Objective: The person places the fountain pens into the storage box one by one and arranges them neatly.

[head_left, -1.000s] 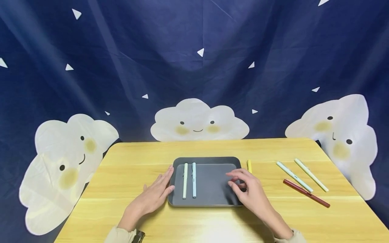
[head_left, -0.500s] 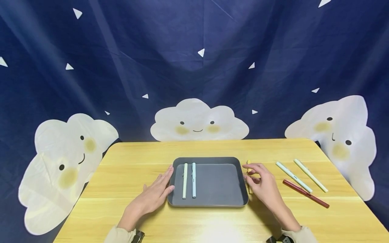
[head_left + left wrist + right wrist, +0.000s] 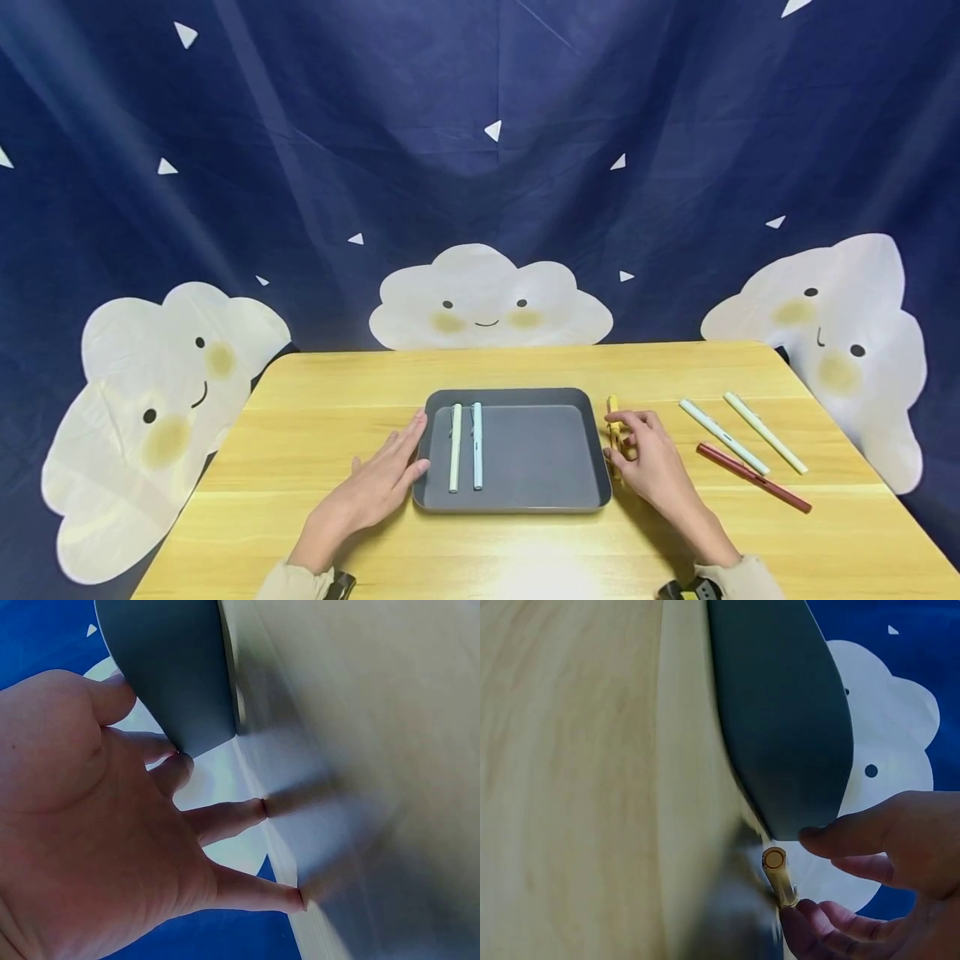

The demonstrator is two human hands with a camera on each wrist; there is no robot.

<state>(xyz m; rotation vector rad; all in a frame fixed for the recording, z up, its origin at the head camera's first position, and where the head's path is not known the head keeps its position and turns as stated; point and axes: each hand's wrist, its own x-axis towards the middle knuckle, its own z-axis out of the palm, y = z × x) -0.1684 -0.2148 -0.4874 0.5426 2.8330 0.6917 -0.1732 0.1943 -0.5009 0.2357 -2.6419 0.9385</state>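
A dark grey tray (image 3: 525,500) stands on the table. Inside it, a pale green pen (image 3: 455,450) and a light blue pen (image 3: 477,446) lie side by side near the left wall. My left hand (image 3: 375,483) rests against the tray's left side with extended fingers; in the left wrist view two fingertips touch the tabletop. A yellow pen (image 3: 613,405) lies just outside the tray's right wall. Over it is my right hand (image 3: 652,458), thumb near the tray's edge and fingers touching the pen (image 3: 780,881) on its other side; no firm pinch shows.
On the table (image 3: 337,375) to the right lie another light blue pen (image 3: 723,436), another pale green pen (image 3: 765,432) and a dark red pen (image 3: 753,477). A blue curtain (image 3: 480,125) with white clouds hangs behind the table.
My right hand has moved right, from above the tray's right part to the yellow pen beside it. The left hand and the pens stay in place.
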